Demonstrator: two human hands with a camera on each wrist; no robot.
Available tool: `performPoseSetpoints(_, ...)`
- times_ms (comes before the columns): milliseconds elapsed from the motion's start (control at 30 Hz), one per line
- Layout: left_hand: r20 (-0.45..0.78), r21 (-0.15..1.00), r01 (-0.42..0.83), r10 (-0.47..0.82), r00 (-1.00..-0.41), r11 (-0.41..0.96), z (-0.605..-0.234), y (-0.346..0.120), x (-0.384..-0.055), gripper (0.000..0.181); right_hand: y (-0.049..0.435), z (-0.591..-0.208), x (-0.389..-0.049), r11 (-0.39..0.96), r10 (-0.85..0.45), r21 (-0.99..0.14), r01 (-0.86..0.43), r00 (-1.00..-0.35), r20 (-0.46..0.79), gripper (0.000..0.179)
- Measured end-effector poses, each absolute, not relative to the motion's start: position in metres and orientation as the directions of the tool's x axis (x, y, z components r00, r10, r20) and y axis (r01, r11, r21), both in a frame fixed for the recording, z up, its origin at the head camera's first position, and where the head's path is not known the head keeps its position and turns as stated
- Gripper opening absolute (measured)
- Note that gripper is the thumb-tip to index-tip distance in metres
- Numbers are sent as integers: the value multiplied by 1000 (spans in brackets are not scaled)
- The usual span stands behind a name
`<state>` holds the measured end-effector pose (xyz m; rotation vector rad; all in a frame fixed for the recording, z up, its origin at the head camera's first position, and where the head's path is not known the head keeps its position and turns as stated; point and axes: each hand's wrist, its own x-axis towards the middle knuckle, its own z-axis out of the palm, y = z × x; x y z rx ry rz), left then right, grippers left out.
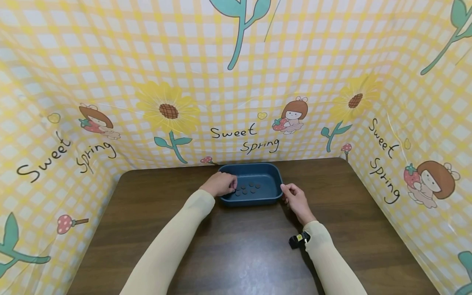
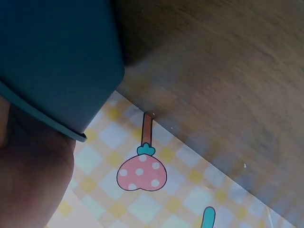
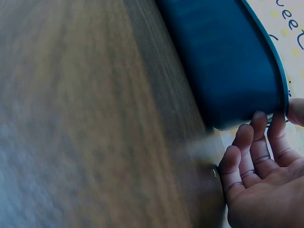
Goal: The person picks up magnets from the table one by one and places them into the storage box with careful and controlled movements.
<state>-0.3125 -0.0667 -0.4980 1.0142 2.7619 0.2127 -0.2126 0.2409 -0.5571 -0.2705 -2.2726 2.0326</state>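
A dark blue rectangular tray stands near the back edge of the table. On its floor lie several small dark round discs, most of them around the middle and left. My left hand reaches over the tray's left end, fingers bent down beside the discs; I cannot tell whether a disc is between the fingertips. Part of that hand shows behind the tray rim in the left wrist view. At the right end, my right hand pinches the tray's rim, thumb on the inner side and fingers against the outer wall.
The brown wooden table lies under the tray. A yellow checked cloth with printed flowers and words hangs behind and along both sides. On the right wrist sits a small black camera.
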Motion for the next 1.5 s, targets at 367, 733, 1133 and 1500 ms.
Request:
performPoseSetpoints(367, -168, 99, 604, 612, -773, 791, -495, -62, -306, 18, 240, -555, -213, 86, 169, -991, 105, -982, -89, 36)
performPoseSetpoints(733, -152, 78, 602, 606, -781, 795, -491, -61, -301, 17, 229, -517, -196, 104, 137, -989, 106, -986, -91, 36)
performPoseSetpoints(1133, -140, 95, 603, 611, -779, 792, -493, -64, -302, 13, 235, -556, -213, 110, 178, -992, 66, -983, -45, 44)
performPoseSetpoints(1500, -15, 199, 630, 645, -764, 751, -494, -66, -304, 5, 243, -552, -213, 140, 175, -988, 68, -984, -43, 42)
